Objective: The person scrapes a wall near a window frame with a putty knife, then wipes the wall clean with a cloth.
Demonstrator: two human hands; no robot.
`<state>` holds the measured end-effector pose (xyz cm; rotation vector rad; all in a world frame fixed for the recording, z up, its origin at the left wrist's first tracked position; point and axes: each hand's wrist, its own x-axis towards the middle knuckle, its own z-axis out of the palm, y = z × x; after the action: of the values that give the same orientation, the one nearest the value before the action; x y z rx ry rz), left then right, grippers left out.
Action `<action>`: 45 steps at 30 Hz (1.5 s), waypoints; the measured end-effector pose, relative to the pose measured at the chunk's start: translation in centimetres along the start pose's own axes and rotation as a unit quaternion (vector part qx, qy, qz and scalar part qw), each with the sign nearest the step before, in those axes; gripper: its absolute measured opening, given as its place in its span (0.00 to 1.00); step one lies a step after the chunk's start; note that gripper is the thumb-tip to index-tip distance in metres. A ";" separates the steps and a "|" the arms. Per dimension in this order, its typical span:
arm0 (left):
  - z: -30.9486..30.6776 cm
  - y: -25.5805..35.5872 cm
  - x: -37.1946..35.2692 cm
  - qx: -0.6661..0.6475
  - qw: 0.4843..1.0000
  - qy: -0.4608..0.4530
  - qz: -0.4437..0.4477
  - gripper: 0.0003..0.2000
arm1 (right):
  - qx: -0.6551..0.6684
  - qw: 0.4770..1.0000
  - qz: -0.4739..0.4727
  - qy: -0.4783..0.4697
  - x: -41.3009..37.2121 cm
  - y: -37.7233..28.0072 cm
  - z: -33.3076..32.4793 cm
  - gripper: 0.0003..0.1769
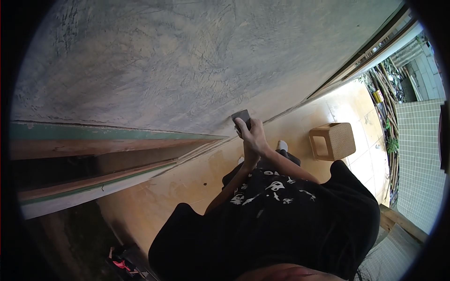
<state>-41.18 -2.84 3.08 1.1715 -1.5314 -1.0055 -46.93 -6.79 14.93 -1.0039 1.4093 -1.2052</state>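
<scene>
My right hand [251, 133] presses a small dark block [242, 116] flat against a rough grey plastered wall [164, 61], fingers wrapped over the block's lower edge. My left hand [250, 158] sits just under the right wrist, mostly hidden by it; its forearm comes up from the lower left. I cannot see whether the left hand grips the wrist or only rests against it. My black printed shirt [281, 210] fills the lower middle of the view.
A tan woven stool [333, 140] stands on the glossy tiled floor [187, 182] to the right. A green-edged wooden frame [108, 140] runs along the left. An open doorway with plants [386, 98] lies at the upper right. Red-and-black items [123, 264] lie at the bottom left.
</scene>
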 end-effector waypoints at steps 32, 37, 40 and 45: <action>1.4 0.2 -2.1 -0.048 0.993 0.024 -0.109 0.09 | 0.033 0.999 0.035 0.024 0.6 5.0 -0.8 0.28; 1.4 -1.8 -2.8 0.086 0.995 -0.016 -0.048 0.07 | 0.040 0.997 0.068 0.011 0.6 6.2 -0.8 0.27; 1.2 -3.0 -2.8 0.044 0.997 0.000 -0.063 0.07 | 0.073 0.996 0.042 0.030 1.0 3.2 -0.5 0.26; 1.5 -7.4 -1.9 0.024 0.998 -0.008 -0.057 0.07 | -0.012 0.999 -0.049 0.010 0.7 0.3 -1.1 0.25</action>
<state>-40.84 -2.43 -4.71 1.2994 -1.5226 -1.0604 -48.12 -7.26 14.58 -1.0900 1.4067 -1.2763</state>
